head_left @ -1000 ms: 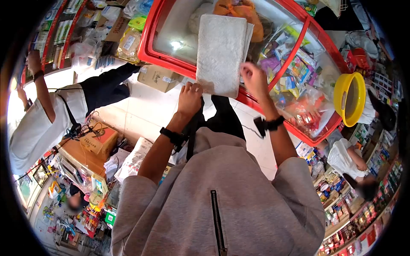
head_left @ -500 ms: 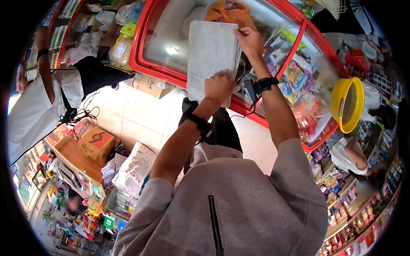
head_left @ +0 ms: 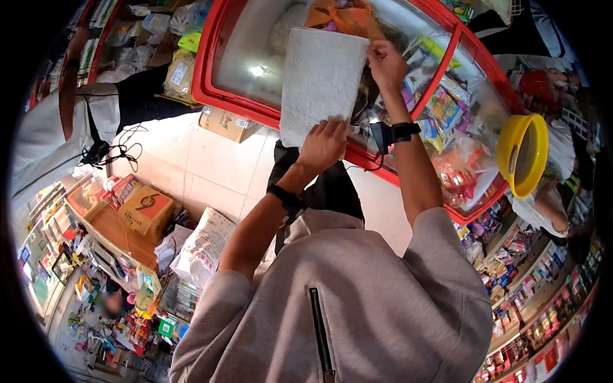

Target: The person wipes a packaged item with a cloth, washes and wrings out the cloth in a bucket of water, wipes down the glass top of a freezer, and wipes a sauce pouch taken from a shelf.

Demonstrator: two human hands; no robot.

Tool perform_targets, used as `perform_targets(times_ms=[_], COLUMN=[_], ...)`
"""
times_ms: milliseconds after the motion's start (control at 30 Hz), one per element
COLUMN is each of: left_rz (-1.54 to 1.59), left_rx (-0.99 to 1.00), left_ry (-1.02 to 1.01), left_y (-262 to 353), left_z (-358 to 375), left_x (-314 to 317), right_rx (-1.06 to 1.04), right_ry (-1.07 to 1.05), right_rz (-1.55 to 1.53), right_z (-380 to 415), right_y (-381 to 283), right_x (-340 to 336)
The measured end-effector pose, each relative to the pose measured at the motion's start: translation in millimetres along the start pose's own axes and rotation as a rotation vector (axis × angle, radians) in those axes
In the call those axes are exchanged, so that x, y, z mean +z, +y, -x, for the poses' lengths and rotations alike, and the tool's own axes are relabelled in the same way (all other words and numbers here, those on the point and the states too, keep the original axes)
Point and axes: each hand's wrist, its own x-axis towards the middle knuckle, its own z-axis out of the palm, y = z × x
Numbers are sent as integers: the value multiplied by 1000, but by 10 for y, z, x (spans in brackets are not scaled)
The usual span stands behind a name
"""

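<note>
A light grey, towel-like cloth [head_left: 321, 80] is spread over the glass top of a red-framed freezer [head_left: 246, 64]. My left hand [head_left: 322, 143] lies on the cloth's near edge with its fingers laid over it, slightly apart. At the cloth's far right corner, my right hand [head_left: 385, 62] has its fingers bent and pinched on the corner. Both wrists wear dark straps. An orange plastic bag [head_left: 345, 18] shows beyond the cloth, and colourful packages [head_left: 440, 105] lie behind the glass to the right.
A yellow basin [head_left: 523, 156] stands at the freezer's right end. Cardboard boxes [head_left: 145, 210] and a white printed sack [head_left: 204, 246] are at the lower left. A person in white [head_left: 64, 134] is at the left. Stocked shelves and another person are at the right.
My left hand has gone from a fist to flatter, spread fingers on the cloth. The cloth's far right corner and my right hand have shifted slightly right.
</note>
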Motion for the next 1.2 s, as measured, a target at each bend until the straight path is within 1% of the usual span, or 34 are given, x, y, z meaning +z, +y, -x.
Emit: perform_targets(times_ms=[67, 133, 200, 267, 333, 400, 433, 467, 533, 567, 600, 633, 667, 700, 733, 800, 833, 867, 933, 967, 1000, 1033, 1100, 1167, 1200], left_rz=[-109, -35, -50, 52, 81, 548, 497, 498, 609, 610, 712, 814, 815, 1007, 1200, 1242, 1282, 1284, 1307, 1306, 1291, 1276, 1306, 1337, 1350], left_rx=[155, -111, -453, -647, -683, -792, -700, -701, -765, -763, -816, -872, -875, -913, -945, -938, -935, -932, -786, -785, -768, -751, -769, -786, -763], left_ry=[-19, 131, 215, 418, 431, 184, 176, 176, 125, 127, 75, 21, 22, 82, 144, 161, 178, 181, 80, 86, -3, -93, -64, -33, 2], left_y=[-144, -156, -211, -497, -758, -937, -1011, -1082, -1164, -1211, -1237, -1244, -1223, -1115, -1007, -789, -704, -623, -554, -525, -520, -507, -459, -451, -447], left_z=[249, 458, 594, 801, 962, 1035, 1058, 1097, 1104, 1106, 1093, 1105, 1151, 1133, 1102, 1022, 1001, 987, 1033, 1038, 1058, 1090, 1156, 1066, 969], left_x=[6, -160, -320, -207, -147, -111, -39, 18, 53, 68, 62, 60, 63, -19, -111, -330, -425, -533, -655, -702, -715, -727, -813, -957, -1068], right_rx=[-22, -43, -235, -431, -411, -235, -204, -204, -319, -321, -323, -427, -530, -526, -527, -611, -561, -564, -602, -566, -570, -594, -619, -455, -457], right_ry=[-2, 3, -361, -463, -487, -309, -299, -301, -284, -377, -375, -478, -584, -677, -676, -645, -631, -631, -543, -533, -535, -521, -503, -547, -494], right_rz=[-9, -15, 23, 86, 129, 139, 136, 137, 160, 160, 161, 195, 229, 297, 298, 391, 336, 338, 417, 390, 388, 354, 323, 114, 80], right_z=[96, 391, 831, 1249, 1435, 1533, 1545, 1594, 1748, 1848, 1892, 1952, 2032, 2143, 2218, 2327, 2377, 2415, 2420, 2450, 2443, 2437, 2400, 2238, 2080], right_y=[-209, -389, -493, -510, -409, -315, -318, -332, -341, -338, -400, -465, -537, -562, -548, -488, -398, -305, -256, -236, -207, -170, -158, -362, -478], right_x=[-153, -313, -440, -495, -508, -511, -528, -529, -532, -522, -535, -545, -561, -560, -561, -544, -519, -498, -474, -491, -481, -494, -555, -728, -796])
